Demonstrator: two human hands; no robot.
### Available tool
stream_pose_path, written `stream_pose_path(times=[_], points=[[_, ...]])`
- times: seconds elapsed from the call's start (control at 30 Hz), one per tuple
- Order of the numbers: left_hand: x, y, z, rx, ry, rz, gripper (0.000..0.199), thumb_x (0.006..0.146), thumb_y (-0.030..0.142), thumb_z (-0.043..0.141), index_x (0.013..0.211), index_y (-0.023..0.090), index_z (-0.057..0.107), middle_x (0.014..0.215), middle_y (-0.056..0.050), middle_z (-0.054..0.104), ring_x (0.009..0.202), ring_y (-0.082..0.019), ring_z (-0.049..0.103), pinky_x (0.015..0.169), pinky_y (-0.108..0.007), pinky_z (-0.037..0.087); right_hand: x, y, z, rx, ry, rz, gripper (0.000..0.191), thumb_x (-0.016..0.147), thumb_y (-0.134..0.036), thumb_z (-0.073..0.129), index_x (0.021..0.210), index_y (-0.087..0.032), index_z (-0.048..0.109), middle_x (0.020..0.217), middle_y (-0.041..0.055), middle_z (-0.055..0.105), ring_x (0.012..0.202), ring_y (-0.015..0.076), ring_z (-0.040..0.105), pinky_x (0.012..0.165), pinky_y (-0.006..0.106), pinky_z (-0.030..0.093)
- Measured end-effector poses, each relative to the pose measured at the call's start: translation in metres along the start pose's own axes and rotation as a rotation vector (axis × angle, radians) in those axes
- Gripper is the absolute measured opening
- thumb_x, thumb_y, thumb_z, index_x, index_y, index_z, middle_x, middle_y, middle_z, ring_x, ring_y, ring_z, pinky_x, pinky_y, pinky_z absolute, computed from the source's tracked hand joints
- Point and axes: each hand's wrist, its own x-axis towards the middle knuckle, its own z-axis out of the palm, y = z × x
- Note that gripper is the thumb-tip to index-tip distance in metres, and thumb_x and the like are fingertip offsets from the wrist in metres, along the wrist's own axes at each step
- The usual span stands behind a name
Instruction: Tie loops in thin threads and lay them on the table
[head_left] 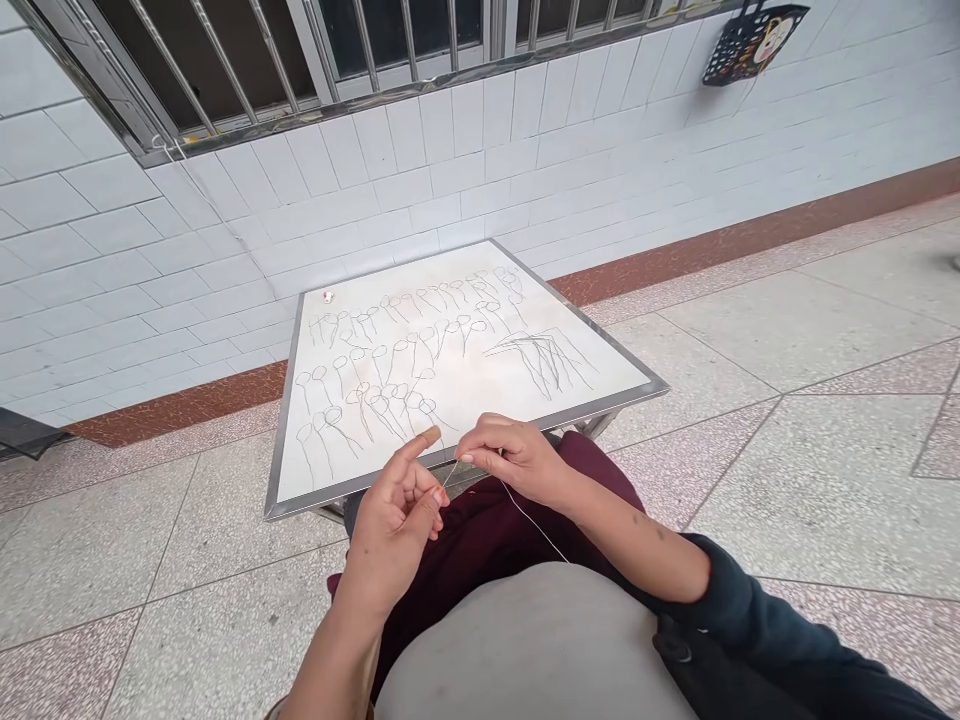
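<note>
My left hand [401, 510] pinches a thin pale wire [534, 522] between thumb and curled fingers, with its index finger stretched out. Something small and orange shows at those fingertips. To its right, my right hand [514, 455] grips the same wire between thumb and fingers. A short stretch runs between the hands, and a long end hangs from the right hand towards my lap. Both hands are above my lap at the near edge of a white table [465, 385]. Rows of thin looped wires [379, 400] lie on the table beyond them.
A bundle of straight thin wires [544, 360] lies on the table's right part. Near its back left corner is a small red and white item [328, 297]. Behind stands a white tiled wall [450, 170] with barred windows. A dark bag [754, 45] hangs at upper right.
</note>
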Motion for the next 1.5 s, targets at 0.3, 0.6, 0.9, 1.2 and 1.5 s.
stream_pose_path(times=[0.3,0.6,0.9,1.2,1.5], points=[[0.012,-0.003,0.002,0.087,0.001,0.012,0.057,0.091,0.030,0.052,0.145,0.031,0.034,0.079,0.001,0.056,0.064,-0.013,0.051,0.066,-0.029,0.048,0.007,0.004,0.012,0.015,-0.030,-0.085,0.019,0.094,-0.027,0.053,0.086,-0.020,0.068,0.068,0.0018,0.062,0.065,0.0122,0.053,0.060,0.023,0.044],[0.019,-0.006,0.002,-0.088,0.019,-0.023,0.058,0.087,0.029,0.059,0.142,0.027,0.040,0.071,0.002,0.056,0.056,-0.010,0.046,0.056,-0.023,0.042,0.001,0.005,0.014,-0.057,-0.018,-0.112,0.017,0.095,-0.021,0.049,0.095,-0.020,0.066,0.069,0.0018,0.060,0.068,0.0138,0.051,0.062,0.026,0.044],[0.015,-0.008,-0.004,-0.007,0.013,-0.041,0.052,0.088,0.031,0.058,0.139,0.026,0.045,0.071,0.002,0.057,0.057,-0.010,0.043,0.056,-0.023,0.037,-0.003,0.011,0.020,0.008,-0.038,-0.122,0.018,0.095,-0.031,0.053,0.097,-0.020,0.066,0.069,0.0013,0.057,0.067,0.0128,0.051,0.062,0.025,0.045],[0.008,-0.009,0.000,0.040,0.028,-0.047,0.054,0.088,0.033,0.058,0.140,0.029,0.043,0.075,0.002,0.060,0.056,-0.010,0.045,0.058,-0.024,0.040,-0.003,0.003,0.021,-0.040,0.016,-0.158,0.019,0.096,-0.026,0.050,0.086,-0.020,0.065,0.065,0.0016,0.061,0.066,0.0140,0.052,0.061,0.026,0.044],[0.005,-0.012,0.003,0.076,0.089,0.015,0.049,0.091,0.032,0.055,0.139,0.030,0.044,0.078,0.002,0.058,0.062,-0.011,0.048,0.064,-0.024,0.046,-0.010,-0.004,0.022,0.023,0.024,-0.030,0.012,0.094,-0.025,0.053,0.096,-0.019,0.064,0.075,0.0020,0.063,0.066,0.0123,0.053,0.063,0.025,0.044]])
